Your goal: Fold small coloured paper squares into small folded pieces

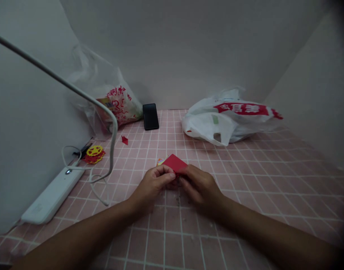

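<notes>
Red paper (175, 162): held up between both hands over the middle of the pink gridded tabletop (145, 240), flat far part showing, near part hidden by fingers.
Left hand (153, 185): pinching the near left edge of the red paper, thumb uppermost, fingers curled in — narrow.
Right hand (201, 187): also narrow, gripping the near right edge between thumb and bent fingers, just beside the left fingertips.
Patterned piece (160, 162): peeking out at the left of the red paper; cannot tell whether joined to it.
Yellow cut-out (94, 150): lying on red cut-outs (90, 160), near the far end of the white power strip (51, 198).
Grey cable (111, 123): arching in from the left, looping down beside the power strip.
Red scrap (124, 140): lying well apart from the hands, towards the left.
Black phone (151, 117): flat near the back wall — between the clear bag (123, 101) and the white bag (231, 120).
</notes>
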Motion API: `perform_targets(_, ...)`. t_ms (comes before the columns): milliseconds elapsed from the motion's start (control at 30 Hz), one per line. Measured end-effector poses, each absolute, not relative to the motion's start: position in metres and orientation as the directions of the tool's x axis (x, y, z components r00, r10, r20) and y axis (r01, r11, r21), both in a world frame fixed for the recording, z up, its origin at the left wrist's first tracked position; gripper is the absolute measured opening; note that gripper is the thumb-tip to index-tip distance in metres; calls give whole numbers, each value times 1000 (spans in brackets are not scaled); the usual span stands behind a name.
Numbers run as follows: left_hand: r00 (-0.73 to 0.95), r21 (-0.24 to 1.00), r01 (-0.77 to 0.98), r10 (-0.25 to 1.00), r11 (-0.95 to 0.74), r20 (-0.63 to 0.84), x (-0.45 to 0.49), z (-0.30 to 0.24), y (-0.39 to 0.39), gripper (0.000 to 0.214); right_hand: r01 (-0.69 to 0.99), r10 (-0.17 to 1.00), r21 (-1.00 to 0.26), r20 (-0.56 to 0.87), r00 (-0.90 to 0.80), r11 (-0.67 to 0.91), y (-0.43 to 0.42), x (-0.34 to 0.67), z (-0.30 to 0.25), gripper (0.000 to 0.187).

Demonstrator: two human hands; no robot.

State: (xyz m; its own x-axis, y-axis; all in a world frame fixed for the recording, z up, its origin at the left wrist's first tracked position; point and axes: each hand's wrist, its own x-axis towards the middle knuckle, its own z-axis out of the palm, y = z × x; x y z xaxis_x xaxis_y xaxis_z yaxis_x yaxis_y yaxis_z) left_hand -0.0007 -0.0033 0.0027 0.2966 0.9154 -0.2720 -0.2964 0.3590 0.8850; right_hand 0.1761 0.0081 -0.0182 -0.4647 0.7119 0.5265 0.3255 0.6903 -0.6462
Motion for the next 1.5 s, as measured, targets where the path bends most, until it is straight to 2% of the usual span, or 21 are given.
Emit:
perform_targets(100, 304, 875, -321, 914, 363, -268, -1, 3, -2, 21, 255, 759, -737, 500, -417, 626, 8, 177, -15, 12)
perform_targets(167, 298, 908, -270, 924, 321, -238, -2, 2, -1, 19, 221, 785, -780, 476, -397, 585, 9, 177, -14, 11)
perform_targets(267, 253, 972, -103, 951, 211, -179, -3, 4, 1, 16, 192, 794, -802, 467, -389, 565, 10, 178, -12, 10)
perform_targets(367, 225, 995, 90, 973, 39, -59, -4, 8, 3, 11, 211, 793, -790, 476, -380, 575, 11, 178, -10, 7)
perform_targets(500, 237, 925, 314, 961, -212, 139, -5, 8, 3, 6, 215, 773, -766, 503, -386, 606, 10, 177, -10, 5)
perform_targets(633, 280, 859, 400, 935, -320, 218, -7, 5, 3, 8, 225, 774, -765, 493, -398, 603, 9, 175, -12, 2)
perform_targets(1000, 311, 823, 433, 918, -368, 246, -9, 1, 4, 10, 234, 803, -801, 434, -407, 551, 9, 175, -13, 7)
perform_targets(1267, 312, 853, 426, 934, -301, 173, -7, 6, 3, 7, 268, 799, -771, 465, -382, 578, 11, 176, -13, 14)
perform_targets(1500, 306, 844, 439, 935, -307, 181, -8, 6, 3, 7, 237, 771, -761, 481, -417, 603, 11, 176, -13, 6)
